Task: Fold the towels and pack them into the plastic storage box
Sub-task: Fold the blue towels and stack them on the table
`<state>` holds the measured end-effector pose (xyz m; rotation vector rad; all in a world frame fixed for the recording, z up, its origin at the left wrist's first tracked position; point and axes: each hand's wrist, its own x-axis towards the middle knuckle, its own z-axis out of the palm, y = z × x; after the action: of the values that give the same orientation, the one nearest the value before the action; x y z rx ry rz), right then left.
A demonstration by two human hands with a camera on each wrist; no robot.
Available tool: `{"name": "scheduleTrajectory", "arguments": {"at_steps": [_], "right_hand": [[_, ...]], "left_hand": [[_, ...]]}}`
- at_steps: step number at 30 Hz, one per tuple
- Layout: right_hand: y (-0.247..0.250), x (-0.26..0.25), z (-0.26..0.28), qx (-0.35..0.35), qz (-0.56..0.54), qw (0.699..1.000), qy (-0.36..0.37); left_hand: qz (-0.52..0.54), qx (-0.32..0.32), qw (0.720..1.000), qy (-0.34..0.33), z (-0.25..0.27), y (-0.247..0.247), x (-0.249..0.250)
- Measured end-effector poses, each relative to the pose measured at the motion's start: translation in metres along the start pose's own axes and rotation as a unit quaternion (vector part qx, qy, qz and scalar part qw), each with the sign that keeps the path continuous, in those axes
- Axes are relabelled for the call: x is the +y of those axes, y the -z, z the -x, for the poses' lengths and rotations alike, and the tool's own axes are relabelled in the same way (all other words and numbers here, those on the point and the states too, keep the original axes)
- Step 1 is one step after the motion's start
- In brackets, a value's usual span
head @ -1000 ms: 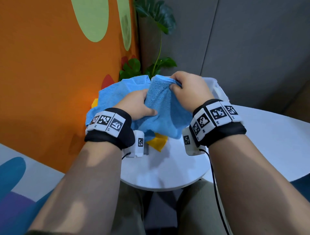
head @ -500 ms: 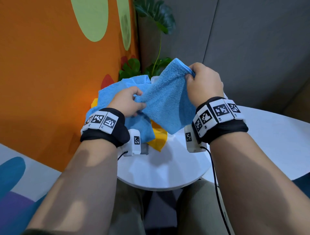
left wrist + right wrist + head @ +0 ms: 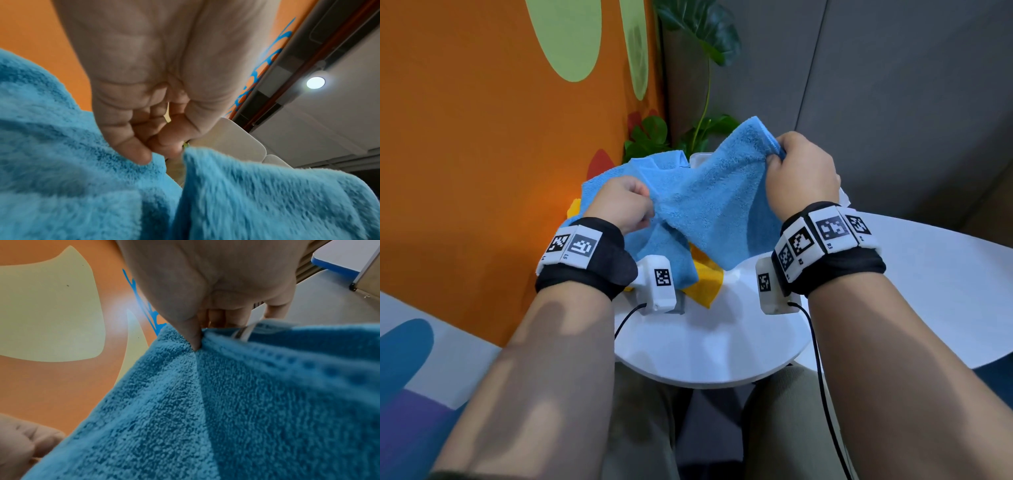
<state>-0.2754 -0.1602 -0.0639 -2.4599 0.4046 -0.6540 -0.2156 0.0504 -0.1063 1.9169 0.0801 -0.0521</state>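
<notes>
A blue towel [image 3: 709,205] hangs stretched between my two hands above the small round white table [image 3: 709,353]. My right hand [image 3: 782,156] grips its upper corner by the hem, thumb pressed into the cloth [image 3: 195,340]. Lower and to the left, my left hand [image 3: 645,209] is curled and pinches the same towel [image 3: 82,186]. A yellow towel [image 3: 705,282] lies under the blue one on the table. The white plastic storage box [image 3: 697,158] stands behind the towels, mostly hidden by them.
An orange wall [image 3: 482,171] runs close along the left. A leafy plant [image 3: 698,41] stands in the back corner against the grey wall. A larger white table [image 3: 945,281] lies to the right. My knees sit under the table's near edge.
My right hand has lifted the towel's corner up and to the right. My left hand has slid left and closed on the cloth, so the towel has spread out between them.
</notes>
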Motion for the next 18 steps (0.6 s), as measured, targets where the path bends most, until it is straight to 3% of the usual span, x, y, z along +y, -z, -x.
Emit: {"name": "scheduleTrajectory", "arguments": {"at_steps": [4,11,14,18], "right_hand": [[0.0,0.0,0.002,-0.007,-0.009,1.0,0.011],[-0.002,-0.007,0.002,-0.004,-0.016,0.999,0.03],[-0.001,-0.008,0.003,0.001,-0.023,0.999,0.038],[0.001,-0.007,0.003,0.001,-0.025,0.999,0.039]], "left_hand": [[-0.013,-0.016,1.0,0.002,0.002,0.005,0.001],[-0.041,-0.164,0.984,0.065,0.021,-0.011,0.006],[-0.032,-0.17,0.981,0.087,0.021,-0.016,0.003],[-0.021,-0.123,0.99,0.059,0.017,-0.016,0.002]]}}
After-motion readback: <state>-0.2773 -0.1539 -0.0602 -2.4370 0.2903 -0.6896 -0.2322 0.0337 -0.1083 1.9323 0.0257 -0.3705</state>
